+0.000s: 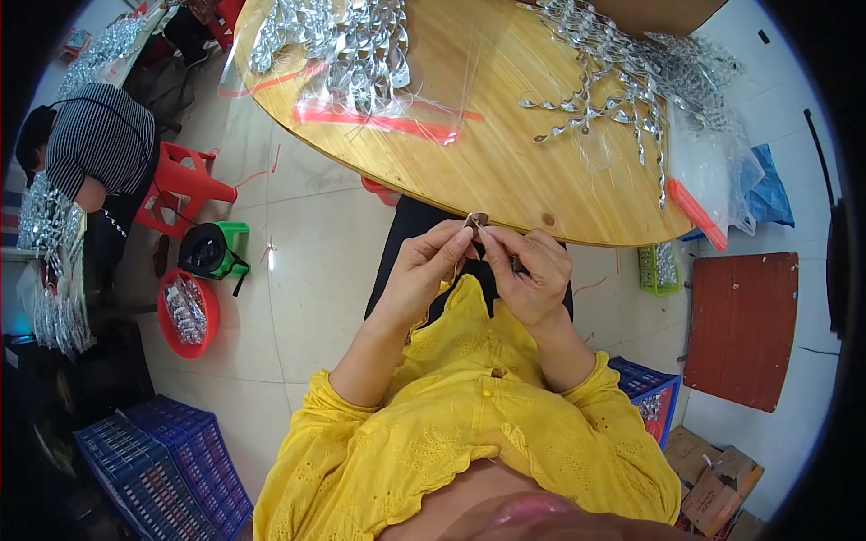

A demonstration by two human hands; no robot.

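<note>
Both hands meet just in front of the near edge of the wooden table [433,167]. My left hand [426,270] pinches a small shiny metallic piece [476,219] between thumb and forefinger. My right hand [534,272] has its thumb and forefinger closed at the same piece, its other fingers curled. The fingertips hide most of the piece, so its exact kind is unclear. On the table ahead lie silver twisted strands [347,45] on clear plastic bags with red strips [379,122]. More silver twisted strands [604,99] with thin threads spread at the right.
A brown cardboard box [649,13] stands at the far right of the table. On the floor left are a red basin [209,316], a red stool [185,194] and blue crates [171,469]. A person in a striped top [104,135] sits bent over another table at left.
</note>
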